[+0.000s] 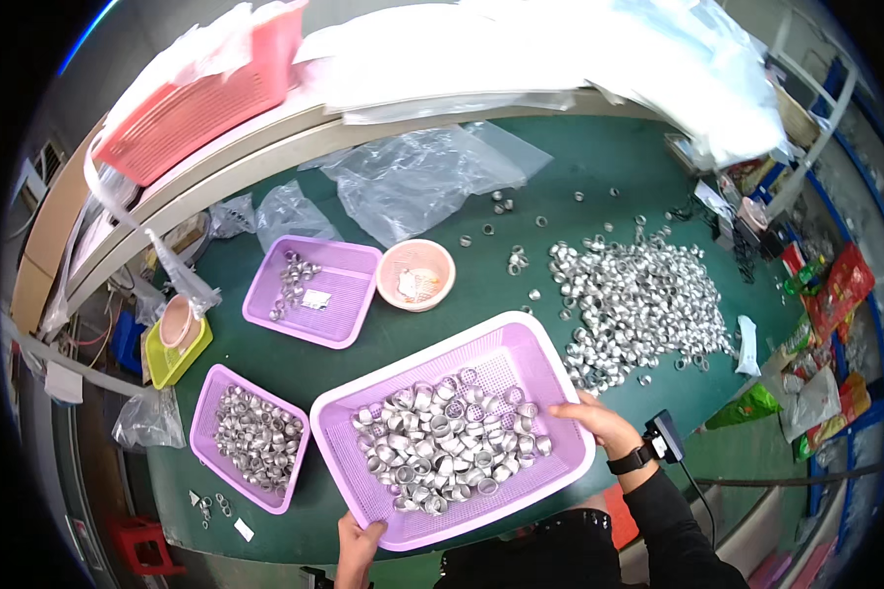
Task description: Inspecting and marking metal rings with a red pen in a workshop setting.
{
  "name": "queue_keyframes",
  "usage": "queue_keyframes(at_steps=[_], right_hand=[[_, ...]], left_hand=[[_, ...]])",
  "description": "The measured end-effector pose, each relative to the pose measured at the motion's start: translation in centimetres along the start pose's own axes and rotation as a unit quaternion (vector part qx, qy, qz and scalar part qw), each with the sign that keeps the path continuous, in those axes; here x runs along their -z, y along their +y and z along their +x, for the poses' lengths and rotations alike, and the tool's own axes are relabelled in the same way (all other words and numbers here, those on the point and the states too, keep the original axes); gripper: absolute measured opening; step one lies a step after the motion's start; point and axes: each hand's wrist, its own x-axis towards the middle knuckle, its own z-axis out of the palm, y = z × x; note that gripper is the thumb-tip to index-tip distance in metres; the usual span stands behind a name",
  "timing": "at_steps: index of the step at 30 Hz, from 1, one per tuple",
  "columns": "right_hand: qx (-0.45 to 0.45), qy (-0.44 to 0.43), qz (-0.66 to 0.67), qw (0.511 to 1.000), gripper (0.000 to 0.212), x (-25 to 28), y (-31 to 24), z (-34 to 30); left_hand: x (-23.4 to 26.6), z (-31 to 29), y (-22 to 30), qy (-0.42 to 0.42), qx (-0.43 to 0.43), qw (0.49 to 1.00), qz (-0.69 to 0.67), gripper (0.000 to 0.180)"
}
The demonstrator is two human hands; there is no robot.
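Note:
Both my hands hold a large purple basket with a white-edged rim, tilted over the near side of the table. My left hand grips its near left corner, thumb over the rim. On the right side, my right hand closes round the rim with the thumb inside. Many silver metal rings lie loose in the basket. To the right, a broad pile of similar metal rings covers the tabletop. A smaller purple basket filled with rings stands left of the one I hold.
Behind stand a shallow purple basket with a few rings and a round peach basket. Clear plastic bags lie on the green table. A yellow-green tray sits at left; a pink crate rests on the back shelf.

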Motion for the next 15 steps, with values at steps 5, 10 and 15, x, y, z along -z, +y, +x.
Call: queue_keyframes(at_steps=[5,10,15], right_hand=[[-0.074,0.081,0.192,0.975,0.036,6.7,5.6,-7.2],[-0.038,0.171,0.368,0.913,0.040,8.2,9.9,-16.3],[-0.032,0.342,0.399,0.850,0.053,6.8,11.1,-24.0]], left_hand=[[-5.1,3.2,5.0,-0.166,0.000,0.975,0.146,0.028],[-9.3,4.9,6.2,-0.300,0.055,0.935,0.179,0.030],[-16.1,4.8,6.1,-0.464,-0.010,0.857,0.223,0.030]])
